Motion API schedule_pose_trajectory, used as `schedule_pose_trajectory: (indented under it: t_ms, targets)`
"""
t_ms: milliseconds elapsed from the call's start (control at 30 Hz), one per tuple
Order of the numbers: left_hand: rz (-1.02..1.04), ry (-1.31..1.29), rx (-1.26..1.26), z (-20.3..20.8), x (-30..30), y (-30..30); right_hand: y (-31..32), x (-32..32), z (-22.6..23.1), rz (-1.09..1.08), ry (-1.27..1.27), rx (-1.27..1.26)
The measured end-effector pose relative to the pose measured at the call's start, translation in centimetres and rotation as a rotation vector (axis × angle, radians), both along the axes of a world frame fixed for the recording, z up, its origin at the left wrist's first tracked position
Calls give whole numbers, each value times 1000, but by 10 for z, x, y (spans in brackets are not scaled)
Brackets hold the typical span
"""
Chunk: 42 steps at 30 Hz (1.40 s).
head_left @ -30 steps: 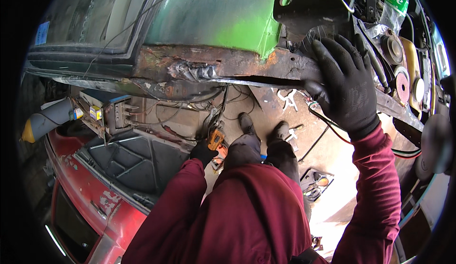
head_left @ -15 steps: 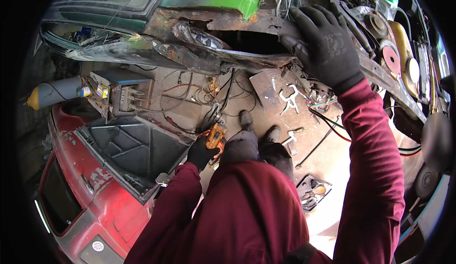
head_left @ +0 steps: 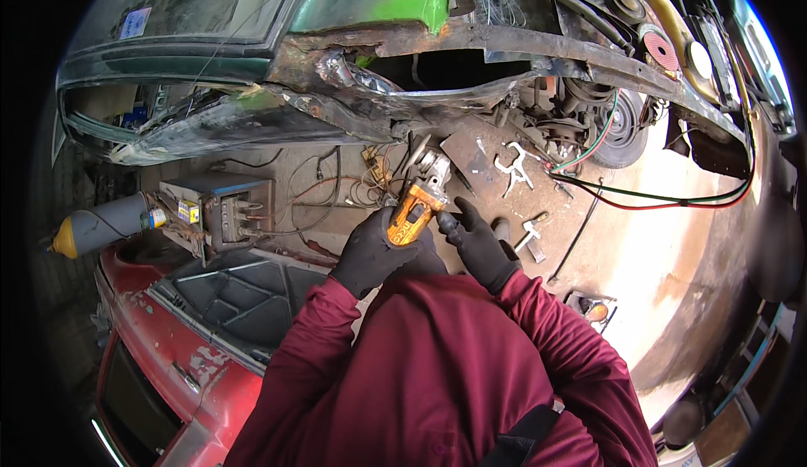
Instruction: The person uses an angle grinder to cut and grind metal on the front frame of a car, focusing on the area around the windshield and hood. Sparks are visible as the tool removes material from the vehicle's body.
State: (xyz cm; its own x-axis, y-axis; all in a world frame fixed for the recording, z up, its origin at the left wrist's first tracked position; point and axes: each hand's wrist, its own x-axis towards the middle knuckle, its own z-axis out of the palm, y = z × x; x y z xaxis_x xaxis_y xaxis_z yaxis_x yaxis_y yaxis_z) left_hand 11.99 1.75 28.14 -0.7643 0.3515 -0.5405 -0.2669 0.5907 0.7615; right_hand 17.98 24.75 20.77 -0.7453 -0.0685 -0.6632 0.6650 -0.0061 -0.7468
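An orange angle grinder [head_left: 412, 217] is gripped by my left hand [head_left: 372, 253] in a dark glove, low in front of my body. The tool's metal head and disc point up toward the car. My gloved right hand [head_left: 483, 248] is just right of the grinder's body, fingers apart, holding nothing that I can see; whether a fingertip touches the tool, I cannot tell. Beyond both hands runs the rusted, cut-open side panel [head_left: 336, 105] of a green car, with a dark gap in it.
A welding machine [head_left: 235, 211] and a grey gas cylinder [head_left: 105, 230] stand left, by a red car [head_left: 168, 358] and a loose dark panel [head_left: 239, 303]. Cables [head_left: 370, 185], a locking clamp [head_left: 514, 168] and a hammer [head_left: 531, 236] lie on the floor. Hoses [head_left: 664, 200] stretch at right.
My right hand has left the car's rusted edge and come down beside the grinder. My left hand has raised the grinder and brought it in front of me.
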Motion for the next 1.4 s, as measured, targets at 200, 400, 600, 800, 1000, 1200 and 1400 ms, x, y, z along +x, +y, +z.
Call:
schedule_pose_trajectory:
  t_ms: [200, 400, 600, 800, 1000, 1200, 1400]
  targets:
    - [-84, -53, 99, -9, -35, -21, -64, -35, 16, -407, 109, -417]
    - [-250, 60, -52, 2, -52, -39, -104, -37, 25, -551, 196, -451]
    - [-245, 51, -64, -1, -48, -39, -114, -43, 27, -648, 238, -348]
    - [-186, 66, 38, 0, -44, -41, -125, -51, 24, -692, 197, -108]
    - [-296, 74, -113, 40, -80, -46, -123, -68, 37, -722, 199, -352]
    - [-687, 66, -336, 67, -149, -51, -120, -72, 38, -556, 264, -258]
    - [-842, 122, -374, 71, -184, -48, -121, -90, 25, -530, 235, -424]
